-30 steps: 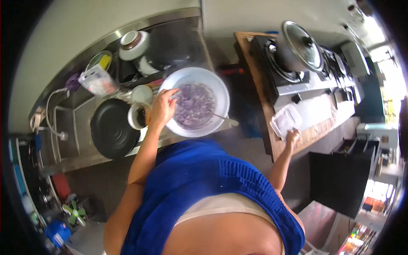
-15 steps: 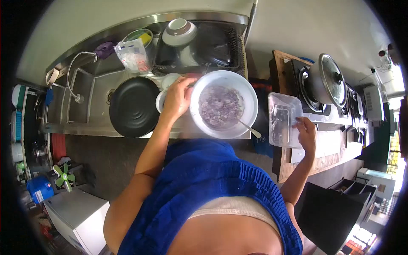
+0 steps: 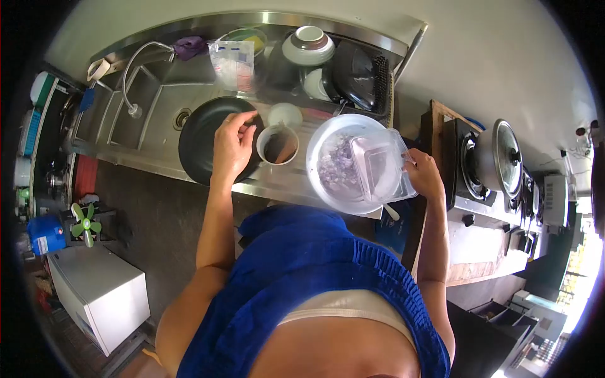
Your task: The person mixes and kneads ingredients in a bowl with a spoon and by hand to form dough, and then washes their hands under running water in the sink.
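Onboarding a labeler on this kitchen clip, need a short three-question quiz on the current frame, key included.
1. Multiple choice: the clear plastic container is over the A) faucet, B) white bowl, C) lidded pot.
2. True or false: the left hand grips the container.
3. Fill in: the cup with dark contents stands between the white bowl and the black ____.

Key: 1 B; 2 false, the right hand holds it; 3 pan.
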### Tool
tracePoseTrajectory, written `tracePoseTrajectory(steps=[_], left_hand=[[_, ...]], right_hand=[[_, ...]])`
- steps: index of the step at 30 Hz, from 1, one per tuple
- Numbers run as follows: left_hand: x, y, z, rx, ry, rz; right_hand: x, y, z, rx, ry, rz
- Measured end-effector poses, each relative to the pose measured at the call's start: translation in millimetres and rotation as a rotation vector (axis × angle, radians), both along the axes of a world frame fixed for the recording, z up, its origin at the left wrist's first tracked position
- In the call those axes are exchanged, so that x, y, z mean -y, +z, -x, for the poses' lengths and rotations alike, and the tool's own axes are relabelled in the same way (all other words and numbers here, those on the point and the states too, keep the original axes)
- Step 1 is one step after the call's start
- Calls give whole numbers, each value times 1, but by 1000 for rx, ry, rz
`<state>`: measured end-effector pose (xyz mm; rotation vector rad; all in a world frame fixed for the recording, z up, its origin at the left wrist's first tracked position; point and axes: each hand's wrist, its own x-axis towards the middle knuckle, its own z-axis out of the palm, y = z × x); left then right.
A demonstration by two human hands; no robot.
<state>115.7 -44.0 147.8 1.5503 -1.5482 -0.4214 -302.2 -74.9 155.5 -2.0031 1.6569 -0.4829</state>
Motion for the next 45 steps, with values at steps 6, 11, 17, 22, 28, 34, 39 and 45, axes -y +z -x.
tracePoseTrajectory(steps=[6,11,17,22,28,34,39,45], left_hand=[[-10,-6,-13,-37,47,-40],[-10,-4,-14,-51,46,-21],[-5,-11,-11,-60,36,-32],[7,-28,-6,78,23,-38],[24,-57,-1,335,39,-116],[32,-75,12,418,8,-183],[39,-94,26,487,41,-315],[55,-102,35,378,99,-345]], right_hand=[[14,-5,-11,-44,27,15],[12,1,-13,22,12,-40],[-24,1,12,360,-180,-147],[-78,-15,72,535,-498,-37],[-171,-100,201,398,-811,266],[-237,-182,242,494,-1375,288],[-271,-252,284,438,-1634,346],[-280,-284,303,418,-1644,181]])
